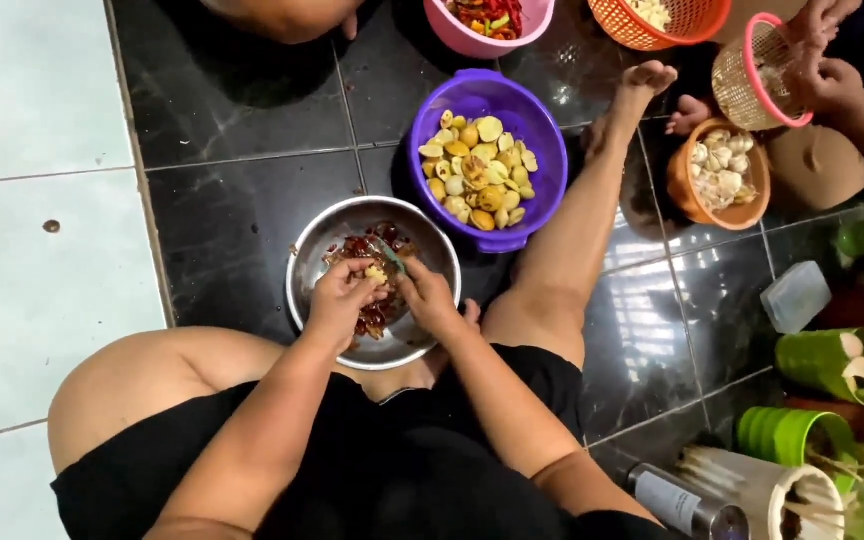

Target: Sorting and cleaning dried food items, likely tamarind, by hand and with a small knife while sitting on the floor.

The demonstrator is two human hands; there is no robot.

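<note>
Head view, black tile floor (pixel 242 110), white tiles (pixel 32 200)

Dark tiled floor (pixel 242 110), pale tiles at left; on it a steel bowl (pixel 317 250) at centre; purple bowl (pixel 542 150) above; orange bowl (pixel 682 190) right; pink bowl (pixel 472 42) at top.

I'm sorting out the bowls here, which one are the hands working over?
The steel bowl nearest the person, holding dark red peelings. Both hands, left and right, meet above it; the purple bowl sits beyond.

Glossy black floor tiles (pixel 242 90) meet pale tiles (pixel 32 250).
</note>
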